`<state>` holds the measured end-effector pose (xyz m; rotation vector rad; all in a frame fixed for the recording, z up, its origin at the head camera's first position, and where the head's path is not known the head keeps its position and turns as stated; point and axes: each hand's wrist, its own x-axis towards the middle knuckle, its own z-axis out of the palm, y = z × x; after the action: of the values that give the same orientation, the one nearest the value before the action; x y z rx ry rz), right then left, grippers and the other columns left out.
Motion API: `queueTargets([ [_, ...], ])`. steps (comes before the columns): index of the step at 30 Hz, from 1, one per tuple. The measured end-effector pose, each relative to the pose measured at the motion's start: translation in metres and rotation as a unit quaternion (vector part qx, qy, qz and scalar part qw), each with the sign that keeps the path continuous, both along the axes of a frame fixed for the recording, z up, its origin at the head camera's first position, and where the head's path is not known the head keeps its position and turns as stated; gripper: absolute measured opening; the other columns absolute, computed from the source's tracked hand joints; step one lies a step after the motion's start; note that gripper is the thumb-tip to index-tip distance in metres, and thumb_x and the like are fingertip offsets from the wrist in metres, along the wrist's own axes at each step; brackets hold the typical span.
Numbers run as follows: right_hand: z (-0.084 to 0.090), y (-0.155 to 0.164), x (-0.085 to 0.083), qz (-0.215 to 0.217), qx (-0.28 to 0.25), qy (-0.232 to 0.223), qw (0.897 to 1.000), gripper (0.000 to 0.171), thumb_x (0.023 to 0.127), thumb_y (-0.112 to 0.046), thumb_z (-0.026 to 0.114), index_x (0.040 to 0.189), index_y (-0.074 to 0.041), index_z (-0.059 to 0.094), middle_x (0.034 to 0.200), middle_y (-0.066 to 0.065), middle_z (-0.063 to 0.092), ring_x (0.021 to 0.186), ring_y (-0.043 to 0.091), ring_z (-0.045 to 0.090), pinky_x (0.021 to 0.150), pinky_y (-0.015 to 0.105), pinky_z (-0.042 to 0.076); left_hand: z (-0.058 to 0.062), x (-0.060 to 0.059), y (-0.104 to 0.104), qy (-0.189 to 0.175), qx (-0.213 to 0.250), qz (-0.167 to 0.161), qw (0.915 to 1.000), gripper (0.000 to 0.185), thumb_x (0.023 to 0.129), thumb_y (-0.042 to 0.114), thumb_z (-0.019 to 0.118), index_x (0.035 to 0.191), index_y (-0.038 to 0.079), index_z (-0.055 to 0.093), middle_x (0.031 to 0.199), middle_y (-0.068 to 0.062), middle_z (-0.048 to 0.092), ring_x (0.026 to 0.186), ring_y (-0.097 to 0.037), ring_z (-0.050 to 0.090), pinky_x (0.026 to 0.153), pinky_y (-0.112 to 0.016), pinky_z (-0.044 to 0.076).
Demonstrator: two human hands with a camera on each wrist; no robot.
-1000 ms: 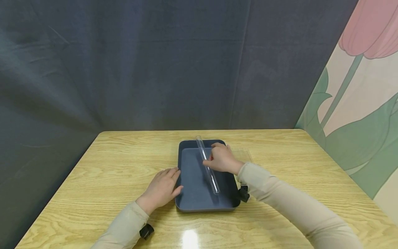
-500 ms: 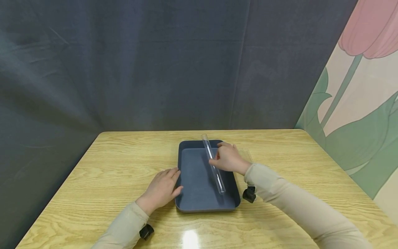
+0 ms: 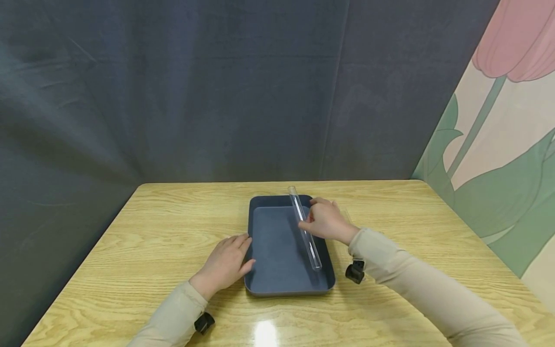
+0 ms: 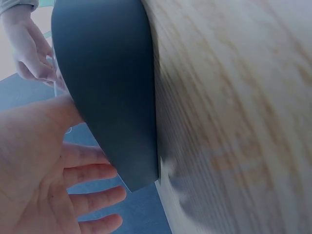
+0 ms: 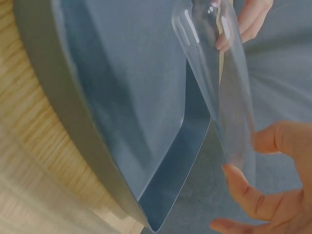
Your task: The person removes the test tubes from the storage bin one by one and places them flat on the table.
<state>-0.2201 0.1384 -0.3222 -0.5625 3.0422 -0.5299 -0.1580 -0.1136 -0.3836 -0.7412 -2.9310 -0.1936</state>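
Note:
A dark blue-grey rectangular tray [image 3: 277, 260] lies on the wooden table. Over its right part my right hand [image 3: 326, 222] pinches a long clear test tube [image 3: 313, 253] between thumb and fingertips. The tube slants, its far end reaching past the tray's back rim. In the right wrist view the test tube [image 5: 214, 73] shows a rounded end towards the camera, above the tray's inside [image 5: 146, 63]. My left hand [image 3: 225, 262] rests against the tray's left rim with its fingers straight. The left wrist view shows its fingers [image 4: 97, 200] spread beside the tray's wall [image 4: 107, 73].
A see-through flat item [image 3: 346, 214] lies on the table right of the tray, mostly hidden by my right arm. Behind the table [image 3: 182, 212] hangs a dark curtain [image 3: 243, 96]. A wall with a painted tulip [image 3: 485, 144] stands on the right.
My right hand has moved to the right with the test tube, from over the tray's middle towards its right side. The left hand and the tray have stayed in place.

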Motion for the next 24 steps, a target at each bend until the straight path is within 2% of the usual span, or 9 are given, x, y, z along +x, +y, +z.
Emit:
queueTargets([
  [7, 0.001, 0.006, 0.001, 0.0, -0.002, -0.001, 1.0, 0.037, 0.083, -0.027, 0.066, 0.051, -0.011, 0.059, 0.064, 0.003, 0.068, 0.13, 0.032, 0.044, 0.107, 0.07, 0.019, 0.001, 0.001, 0.0, -0.001, 0.002, -0.001, 1.0, 0.052, 0.093, 0.032, 0.056, 0.129, -0.005, 0.052, 0.135, -0.02, 0.05, 0.122, -0.035, 0.05, 0.104, -0.049, 0.041],
  [9, 0.001, 0.008, 0.001, -0.003, 0.0, 0.001, 1.0, 0.036, 0.083, -0.027, 0.065, 0.051, -0.01, 0.06, 0.077, 0.009, 0.071, 0.13, 0.033, 0.044, 0.107, 0.07, 0.019, 0.001, 0.001, 0.0, -0.001, 0.001, -0.001, 1.0, 0.052, 0.093, 0.032, 0.056, 0.129, -0.005, 0.051, 0.135, -0.02, 0.05, 0.122, -0.035, 0.05, 0.104, -0.049, 0.041],
  [11, 0.001, 0.01, 0.001, -0.007, 0.003, 0.004, 1.0, 0.035, 0.083, -0.026, 0.065, 0.053, -0.009, 0.061, 0.097, 0.016, 0.071, 0.13, 0.035, 0.043, 0.107, 0.07, 0.02, 0.001, 0.001, 0.0, -0.001, 0.0, -0.001, 1.0, 0.052, 0.093, 0.032, 0.056, 0.129, -0.005, 0.051, 0.135, -0.02, 0.05, 0.122, -0.035, 0.05, 0.104, -0.049, 0.041],
  [14, 0.001, 0.013, 0.002, -0.012, 0.009, 0.008, 1.0, 0.033, 0.083, -0.027, 0.064, 0.056, -0.009, 0.062, 0.125, 0.022, 0.059, 0.129, 0.038, 0.044, 0.106, 0.07, 0.022, 0.001, 0.001, 0.0, -0.001, -0.001, -0.002, 1.0, 0.052, 0.093, 0.032, 0.056, 0.129, -0.005, 0.051, 0.135, -0.02, 0.05, 0.122, -0.035, 0.05, 0.104, -0.049, 0.041],
  [15, 0.001, 0.014, 0.003, -0.014, 0.009, 0.007, 1.0, 0.033, 0.083, -0.027, 0.064, 0.056, -0.009, 0.063, 0.128, 0.023, 0.057, 0.129, 0.038, 0.044, 0.106, 0.07, 0.022, 0.002, 0.001, 0.0, 0.0, -0.001, -0.003, 1.0, 0.052, 0.093, 0.032, 0.056, 0.129, -0.005, 0.051, 0.135, -0.02, 0.05, 0.122, -0.035, 0.051, 0.104, -0.049, 0.041],
  [24, -0.003, 0.024, 0.003, -0.013, -0.012, 0.022, 1.0, 0.034, 0.081, -0.028, 0.063, 0.052, -0.011, 0.058, 0.125, 0.025, 0.058, 0.125, 0.038, 0.046, 0.103, 0.071, 0.024, 0.001, 0.001, 0.0, 0.001, 0.001, -0.003, 1.0, 0.052, 0.093, 0.031, 0.056, 0.129, -0.006, 0.052, 0.135, -0.021, 0.05, 0.122, -0.035, 0.051, 0.103, -0.049, 0.041],
])
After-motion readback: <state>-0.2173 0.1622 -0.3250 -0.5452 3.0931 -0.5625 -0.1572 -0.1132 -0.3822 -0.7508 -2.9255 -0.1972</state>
